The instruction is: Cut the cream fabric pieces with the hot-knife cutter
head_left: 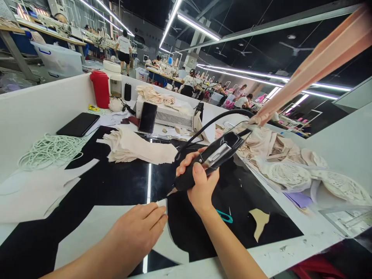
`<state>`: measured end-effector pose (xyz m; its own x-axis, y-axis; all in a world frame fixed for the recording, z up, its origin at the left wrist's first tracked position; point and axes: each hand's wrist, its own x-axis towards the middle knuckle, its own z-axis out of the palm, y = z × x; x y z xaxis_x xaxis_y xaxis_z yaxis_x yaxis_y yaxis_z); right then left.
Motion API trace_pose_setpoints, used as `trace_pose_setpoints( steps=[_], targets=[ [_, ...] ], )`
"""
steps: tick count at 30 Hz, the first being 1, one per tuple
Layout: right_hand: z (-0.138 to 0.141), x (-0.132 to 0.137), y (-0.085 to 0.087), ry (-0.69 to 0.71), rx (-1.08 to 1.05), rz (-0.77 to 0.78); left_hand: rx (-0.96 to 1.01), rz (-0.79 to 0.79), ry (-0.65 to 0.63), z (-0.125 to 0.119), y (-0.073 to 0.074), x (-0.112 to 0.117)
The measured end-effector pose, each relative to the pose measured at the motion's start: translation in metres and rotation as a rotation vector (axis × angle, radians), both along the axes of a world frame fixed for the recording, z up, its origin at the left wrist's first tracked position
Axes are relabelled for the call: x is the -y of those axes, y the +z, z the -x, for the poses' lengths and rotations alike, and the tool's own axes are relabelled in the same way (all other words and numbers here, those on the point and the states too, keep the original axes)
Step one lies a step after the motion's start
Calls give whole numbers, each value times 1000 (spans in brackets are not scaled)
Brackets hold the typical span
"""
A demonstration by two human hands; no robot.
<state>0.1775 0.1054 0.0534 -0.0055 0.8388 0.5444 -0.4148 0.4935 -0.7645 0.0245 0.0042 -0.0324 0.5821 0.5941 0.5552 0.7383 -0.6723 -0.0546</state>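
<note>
Pressing down on a white fabric piece at the near edge of the black desk, the left hand lies flat, fingers together, fingertips at the piece's pointed corner. Just beyond, the right hand is wrapped tight around a black corded tool, its metal tip angled down just beside that corner; whether it touches is unclear. Teal snips lie right of the wrist. Farther back sit a stack of cream cut-outs, a coil of white cord, a propped phone and a red container.
</note>
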Motion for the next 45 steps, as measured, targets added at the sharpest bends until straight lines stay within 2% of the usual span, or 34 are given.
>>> trace_pose_setpoints(
  steps=[8, 13, 26, 30, 37, 45],
  targets=[
    [-4, 9, 7, 29, 1, 39, -1, 27, -23, 2, 4, -1],
    [-2, 9, 5, 27, 11, 42, -34, 74, -35, 3, 6, 0],
    [1, 9, -1, 39, 11, 8, -74, 319, 19, 2, 16, 3],
    [1, 8, -1, 29, 25, 19, -79, 289, 22, 4, 17, 6],
    [2, 9, -1, 29, 27, 25, -109, 195, 24, 4, 9, 7],
    [3, 8, -2, 26, 6, 11, -85, 205, 15, 5, 2, 6]
  ],
)
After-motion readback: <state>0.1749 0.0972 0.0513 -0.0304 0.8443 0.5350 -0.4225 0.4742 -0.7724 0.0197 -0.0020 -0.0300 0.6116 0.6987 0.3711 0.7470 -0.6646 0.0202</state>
